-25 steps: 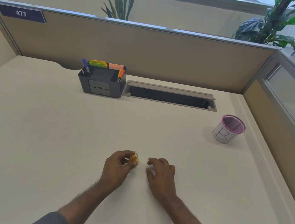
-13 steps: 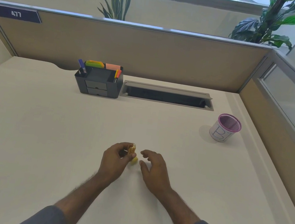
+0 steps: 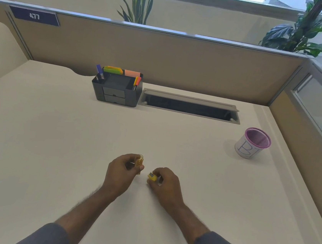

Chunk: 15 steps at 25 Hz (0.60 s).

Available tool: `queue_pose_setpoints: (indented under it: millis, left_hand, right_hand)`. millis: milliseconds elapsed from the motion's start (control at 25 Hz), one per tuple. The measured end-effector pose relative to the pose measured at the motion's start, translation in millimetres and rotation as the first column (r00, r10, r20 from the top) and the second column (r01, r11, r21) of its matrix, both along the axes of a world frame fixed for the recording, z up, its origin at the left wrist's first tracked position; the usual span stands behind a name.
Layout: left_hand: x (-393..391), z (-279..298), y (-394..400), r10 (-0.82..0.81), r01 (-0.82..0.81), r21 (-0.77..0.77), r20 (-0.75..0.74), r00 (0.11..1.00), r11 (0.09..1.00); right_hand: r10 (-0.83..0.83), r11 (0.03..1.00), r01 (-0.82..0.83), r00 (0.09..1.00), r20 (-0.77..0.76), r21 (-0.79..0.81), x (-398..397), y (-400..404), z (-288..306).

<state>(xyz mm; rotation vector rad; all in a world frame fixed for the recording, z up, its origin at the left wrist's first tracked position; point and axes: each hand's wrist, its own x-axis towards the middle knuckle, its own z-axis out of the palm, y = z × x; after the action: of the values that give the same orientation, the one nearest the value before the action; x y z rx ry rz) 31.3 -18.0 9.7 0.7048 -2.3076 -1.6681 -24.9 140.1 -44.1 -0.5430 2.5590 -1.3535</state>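
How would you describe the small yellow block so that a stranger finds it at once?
On the pale desk, look in the middle, near the front. There the right hand pinches a small, solid yellow block with a dark spot on its face. Beside it, the left hand holds an amber piece, which is see-through, not solid.

Office cubicle: partition (image 3: 163, 58) w/ no. tag (image 3: 34, 16), desk organizer (image 3: 116, 88).
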Motion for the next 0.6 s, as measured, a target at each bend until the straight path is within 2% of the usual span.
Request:
queue_pose_setpoints:
  millis: [160, 440, 600]
  left_hand:
    - [1.2, -2.0, 8.4, -0.023, 0.023, 0.001, -0.012, 1.000, 1.000]
    - [2.3, 3.3, 16.2, -0.053, 0.053, -0.044, -0.012, 0.999, 0.998]
    - [-4.2, 12.5, 20.2, -0.088, 0.087, -0.059, -0.028, 0.996, 0.994]
  right_hand:
    - [-0.098, 0.991, 0.093, 0.994, -0.043, -0.091, 9.5, 11.5, -7.0]
    - [-0.139, 0.990, 0.138, 0.990, -0.032, -0.031, 8.6, 18.9, -10.2]
    - [-0.183, 0.966, 0.184, 0.983, 0.023, -0.179, 3.6, 32.8, 5.4]
